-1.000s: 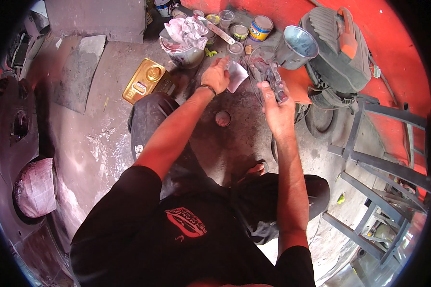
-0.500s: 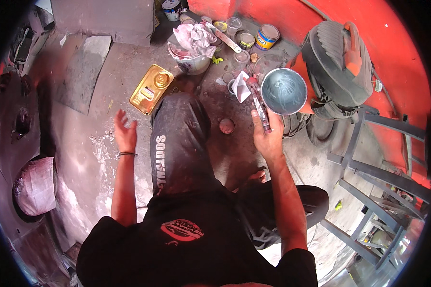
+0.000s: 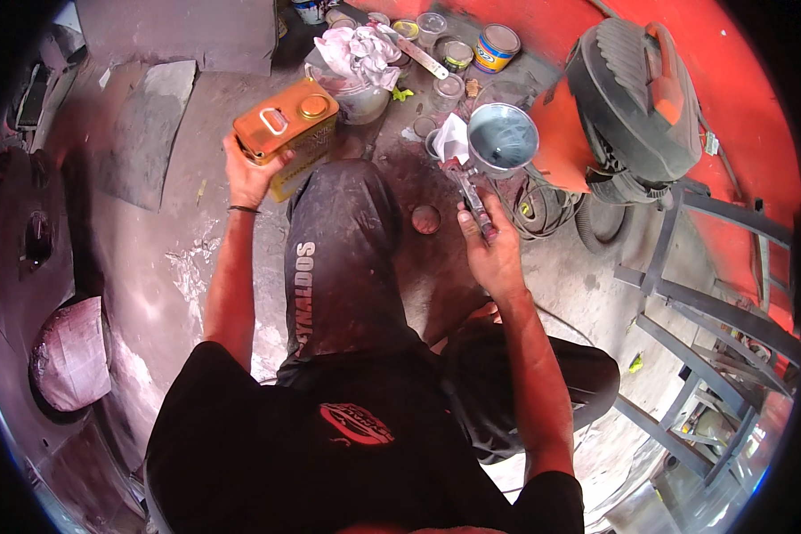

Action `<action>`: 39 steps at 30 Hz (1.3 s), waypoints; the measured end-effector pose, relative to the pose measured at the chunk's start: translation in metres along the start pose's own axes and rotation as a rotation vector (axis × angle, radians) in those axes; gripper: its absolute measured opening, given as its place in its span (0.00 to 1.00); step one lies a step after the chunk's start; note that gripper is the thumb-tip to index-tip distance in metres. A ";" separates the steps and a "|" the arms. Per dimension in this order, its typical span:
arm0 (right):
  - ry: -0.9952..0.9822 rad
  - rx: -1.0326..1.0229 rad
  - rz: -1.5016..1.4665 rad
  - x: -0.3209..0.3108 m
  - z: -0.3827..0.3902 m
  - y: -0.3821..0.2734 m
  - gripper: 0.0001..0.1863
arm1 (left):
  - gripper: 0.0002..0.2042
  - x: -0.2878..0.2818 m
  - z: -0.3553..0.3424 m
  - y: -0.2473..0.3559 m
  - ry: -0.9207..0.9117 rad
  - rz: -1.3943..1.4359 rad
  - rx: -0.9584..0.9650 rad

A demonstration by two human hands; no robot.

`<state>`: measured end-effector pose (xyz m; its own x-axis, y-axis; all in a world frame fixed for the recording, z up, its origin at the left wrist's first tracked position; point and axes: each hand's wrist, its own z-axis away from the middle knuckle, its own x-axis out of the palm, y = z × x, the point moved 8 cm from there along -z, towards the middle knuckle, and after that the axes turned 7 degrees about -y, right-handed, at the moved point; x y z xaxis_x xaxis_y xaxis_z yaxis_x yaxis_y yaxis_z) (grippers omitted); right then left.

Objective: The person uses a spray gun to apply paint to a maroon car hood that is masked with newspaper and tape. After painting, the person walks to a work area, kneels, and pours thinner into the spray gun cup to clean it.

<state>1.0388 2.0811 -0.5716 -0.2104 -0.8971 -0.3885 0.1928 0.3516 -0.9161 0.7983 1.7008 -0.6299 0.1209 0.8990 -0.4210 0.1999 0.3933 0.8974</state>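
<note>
My left hand [image 3: 251, 176] is closed on the near end of a gold rectangular metal can [image 3: 280, 125], fingers on one side and thumb over the other. The can's top with its round cap faces up toward me, beside my left knee. In my right hand [image 3: 497, 249] is the handle of a paint spray gun [image 3: 469, 198], fingers wrapped round it. Its open round cup [image 3: 504, 140] is tilted toward me and shows a grey, shiny inside. A folded white paper [image 3: 452, 139] lies just beyond the gun, at the cup's left side.
A bucket [image 3: 363, 105] topped with crumpled pinkish cloth [image 3: 358, 55] stands ahead. Several small cups and tins, including a blue-and-yellow can [image 3: 496, 48], crowd the red wall. An orange and black shop vacuum [image 3: 634, 107] stands right, above a dark metal frame [image 3: 694, 294]. A round lid-like disc [image 3: 425, 220] lies mid-floor.
My left hand has reached forward and taken hold of the gold can, which is now raised and turned. The spray gun and its cup have shifted slightly left and away from me.
</note>
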 end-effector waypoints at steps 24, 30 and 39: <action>-0.082 -0.086 0.538 0.012 0.000 -0.045 0.25 | 0.52 0.054 -0.065 0.339 -1.220 -0.195 0.474; -0.097 -0.090 0.519 0.017 0.002 -0.046 0.21 | 0.42 0.068 -0.065 0.375 -1.329 -0.354 0.474; -0.049 -0.178 0.421 0.012 0.003 -0.062 0.15 | 0.35 0.079 -0.056 0.405 -1.360 -0.472 0.424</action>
<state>1.0275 2.0480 -0.5191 -0.1025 -0.6763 -0.7295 0.0836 0.7249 -0.6838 0.8339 1.9421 -0.2927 0.7058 -0.2459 -0.6643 0.7075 0.2900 0.6444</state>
